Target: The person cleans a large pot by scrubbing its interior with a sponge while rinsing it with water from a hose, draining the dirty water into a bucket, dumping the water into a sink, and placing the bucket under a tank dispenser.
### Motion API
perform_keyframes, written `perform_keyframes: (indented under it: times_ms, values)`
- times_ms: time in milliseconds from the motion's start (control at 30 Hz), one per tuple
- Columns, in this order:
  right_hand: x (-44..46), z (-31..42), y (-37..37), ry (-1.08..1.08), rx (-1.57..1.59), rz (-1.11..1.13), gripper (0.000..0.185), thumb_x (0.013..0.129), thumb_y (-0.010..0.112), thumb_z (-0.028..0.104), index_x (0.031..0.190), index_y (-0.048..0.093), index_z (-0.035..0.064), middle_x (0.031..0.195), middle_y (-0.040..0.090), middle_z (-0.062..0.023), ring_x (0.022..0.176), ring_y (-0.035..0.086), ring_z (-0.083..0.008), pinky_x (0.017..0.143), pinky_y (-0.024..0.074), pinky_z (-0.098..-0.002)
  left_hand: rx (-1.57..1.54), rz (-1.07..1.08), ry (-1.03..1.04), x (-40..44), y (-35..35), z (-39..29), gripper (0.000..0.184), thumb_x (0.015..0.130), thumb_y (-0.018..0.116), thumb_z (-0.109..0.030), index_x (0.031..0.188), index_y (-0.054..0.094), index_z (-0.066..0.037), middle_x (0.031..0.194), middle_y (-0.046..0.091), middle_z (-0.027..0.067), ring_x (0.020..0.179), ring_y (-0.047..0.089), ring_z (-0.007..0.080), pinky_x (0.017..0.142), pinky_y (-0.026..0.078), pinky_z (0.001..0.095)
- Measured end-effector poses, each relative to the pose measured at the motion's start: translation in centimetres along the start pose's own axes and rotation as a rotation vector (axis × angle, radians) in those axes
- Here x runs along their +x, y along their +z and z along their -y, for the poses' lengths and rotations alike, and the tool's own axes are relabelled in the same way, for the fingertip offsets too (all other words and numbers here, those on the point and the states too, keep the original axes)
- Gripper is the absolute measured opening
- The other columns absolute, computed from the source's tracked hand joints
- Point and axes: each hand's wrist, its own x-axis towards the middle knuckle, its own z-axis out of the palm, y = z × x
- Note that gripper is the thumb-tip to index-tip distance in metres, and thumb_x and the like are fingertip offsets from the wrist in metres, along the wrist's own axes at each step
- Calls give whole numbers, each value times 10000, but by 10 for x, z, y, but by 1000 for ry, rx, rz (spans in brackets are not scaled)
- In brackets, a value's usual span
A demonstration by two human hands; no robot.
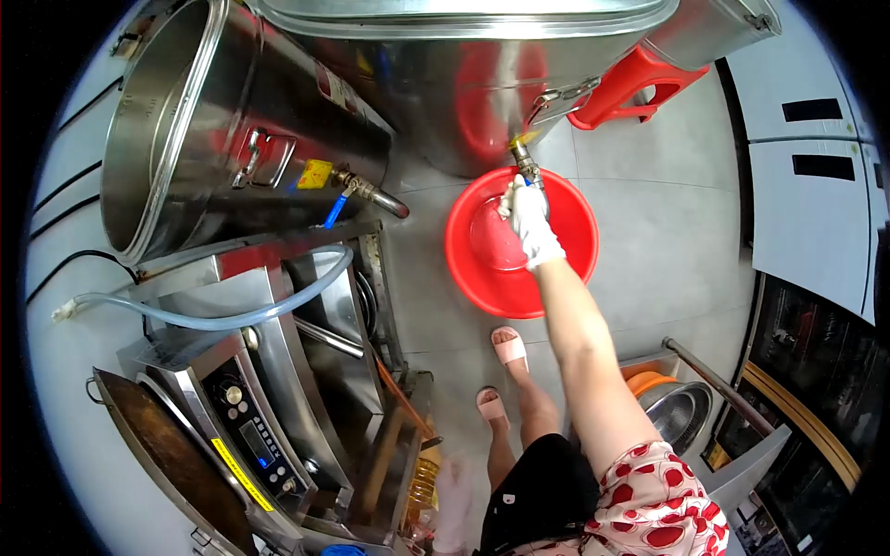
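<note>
My right hand, in a white glove, reaches forward over a red basin on the floor. Its fingers are closed around the blue-handled tap low on the big steel drum. A shallow layer of clear liquid seems to lie in the basin, under the tap's outlet. Low in the view, my left hand hangs by my side, pale and smeared by motion, so its fingers cannot be made out. It is nearest to a bottle of yellow liquid beside the steel counter.
A second steel drum with a blue-levered tap stands at left. Below it are a hose, a cooker with a control panel and a wok. A red stool and a metal strainer are at right.
</note>
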Motion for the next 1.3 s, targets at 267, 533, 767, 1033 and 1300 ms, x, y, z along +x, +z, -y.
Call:
perform_keyframes:
  times_ms: [267, 533, 767, 1033, 1300]
  values:
    - [-13, 83, -44, 84, -1389, 150, 315, 930, 458, 374, 836, 532, 82, 608, 521, -23, 506, 479, -133, 471, 396, -290, -81, 60, 45, 3, 8, -4, 269, 888, 558, -136, 1107, 563, 19, 943, 619, 99, 849, 593, 164, 764, 469, 279]
    - [-58, 21, -159, -288, -822, -232, 397, 909, 526, 406, 924, 590, 14, 622, 562, -72, 513, 533, -160, 491, 450, -318, -117, 69, 48, -20, -9, -4, 263, 898, 545, -124, 1123, 544, 11, 922, 613, 76, 819, 597, 147, 740, 469, 258]
    - [-232, -78, -318, -115, -1054, -356, 315, 898, 547, 329, 763, 536, 44, 612, 543, -89, 495, 520, -202, 432, 429, -362, -182, 105, 211, -47, -22, 15, 220, 914, 517, -94, 1104, 548, 12, 896, 616, 66, 776, 604, 126, 695, 476, 239]
    - [-372, -109, -318, 351, -998, -264, 298, 912, 544, 321, 990, 539, 34, 738, 633, -127, 549, 588, -236, 494, 499, -380, -190, 43, 304, -88, -60, 48, 208, 893, 554, -94, 1065, 565, 21, 848, 622, 59, 723, 601, 113, 680, 493, 244]
    - [-416, -80, -281, 100, -990, -53, 255, 922, 529, 285, 865, 527, 36, 700, 614, -117, 500, 569, -207, 452, 491, -331, -59, -36, 210, -76, -86, 155, 220, 879, 577, -169, 989, 595, 21, 794, 636, 76, 640, 605, 138, 601, 495, 264]
